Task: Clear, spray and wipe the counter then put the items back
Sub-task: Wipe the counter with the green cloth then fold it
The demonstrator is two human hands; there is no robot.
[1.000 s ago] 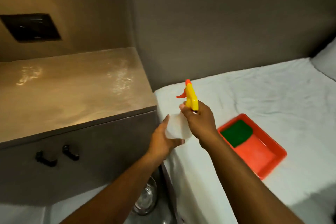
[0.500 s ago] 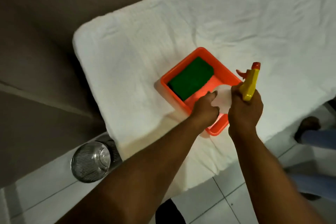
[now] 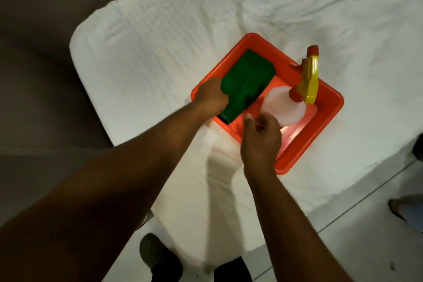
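An orange tray (image 3: 329,107) lies on the white bed. A spray bottle (image 3: 288,107) with a yellow and red head stands in the tray's right half, its pale body partly behind my right hand (image 3: 261,142). That hand hovers just below the bottle, fingers loosely curled and holding nothing. A folded green cloth (image 3: 247,80) fills the tray's left half. My left hand (image 3: 211,96) is closed on the cloth's near left edge, lifting that end off the tray floor.
The white bed (image 3: 160,36) spreads around the tray, with a grey wall at the far left. White floor tiles show below, with my shoe (image 3: 158,256) on them. Another person's foot (image 3: 402,210) is at the right edge.
The view swung from the counter down to the bed. My right hand set the spray bottle into the tray and let go. My left hand moved onto the green cloth and gripped it.
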